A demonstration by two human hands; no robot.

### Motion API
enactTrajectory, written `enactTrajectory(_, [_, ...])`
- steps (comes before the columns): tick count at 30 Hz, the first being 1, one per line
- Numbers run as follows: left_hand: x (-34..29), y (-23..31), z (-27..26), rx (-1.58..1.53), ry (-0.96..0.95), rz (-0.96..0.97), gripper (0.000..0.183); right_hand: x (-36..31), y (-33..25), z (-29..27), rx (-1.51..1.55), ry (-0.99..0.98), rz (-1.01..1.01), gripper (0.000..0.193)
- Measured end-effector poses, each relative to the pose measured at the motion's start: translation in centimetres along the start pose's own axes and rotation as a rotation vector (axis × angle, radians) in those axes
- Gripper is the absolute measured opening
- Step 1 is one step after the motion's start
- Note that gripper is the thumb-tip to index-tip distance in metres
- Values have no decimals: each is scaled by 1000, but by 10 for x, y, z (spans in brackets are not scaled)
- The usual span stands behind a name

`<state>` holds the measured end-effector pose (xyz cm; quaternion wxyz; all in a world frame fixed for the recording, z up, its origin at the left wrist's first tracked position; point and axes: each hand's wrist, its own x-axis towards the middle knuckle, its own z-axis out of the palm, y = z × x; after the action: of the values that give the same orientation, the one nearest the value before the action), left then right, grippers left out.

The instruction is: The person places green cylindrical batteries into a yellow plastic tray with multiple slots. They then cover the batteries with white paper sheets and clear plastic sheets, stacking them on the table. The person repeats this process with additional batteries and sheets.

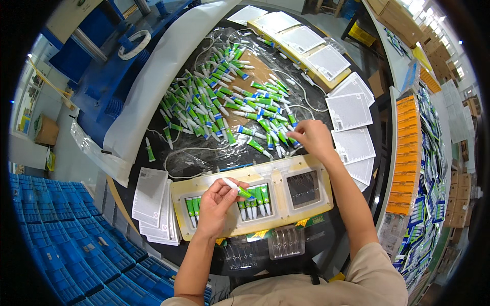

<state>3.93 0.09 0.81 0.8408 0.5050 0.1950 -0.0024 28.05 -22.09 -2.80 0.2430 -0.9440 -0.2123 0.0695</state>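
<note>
Loose tubes (199, 104) heaped on the desk (191, 162) beyond the frame (279, 188), presumably for reach; its recesses seem to keep the set tubes (255, 202) aligned, caps toward you. Your left hand (215, 206) pinches one green-and-blue tube (246, 194) aslant above the frame, near its white cap. Your right hand (315, 138), arm extended, bends its fingers over the heap's near edge; grip there: cannot tell. Hands well apart.

Blue crates (66, 224) lie in rows at lower left; a white ring (133, 55) sits on the blue machine (99, 84) above; brown cartons (462, 191) stack at far right
</note>
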Motion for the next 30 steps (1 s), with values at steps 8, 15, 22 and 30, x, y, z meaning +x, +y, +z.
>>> enactTrajectory(8, [-1, -27, 45, -71, -23, 73, 19, 13, 7, 6, 118, -105, 1, 26])
enactTrajectory(15, [6, -54, 67, 848, -195, 723, 25, -156, 14, -26, 994, 240, 212, 24])
enactTrajectory(22, [23, -72, 75, 1518, -427, 1084, 30, -195, 7, -3, 826, 256, 118, 22])
enactTrajectory(30, [14, -81, 67, 1554, -426, 990, 28, -182, -2, 0, 28, 237, -553, 34])
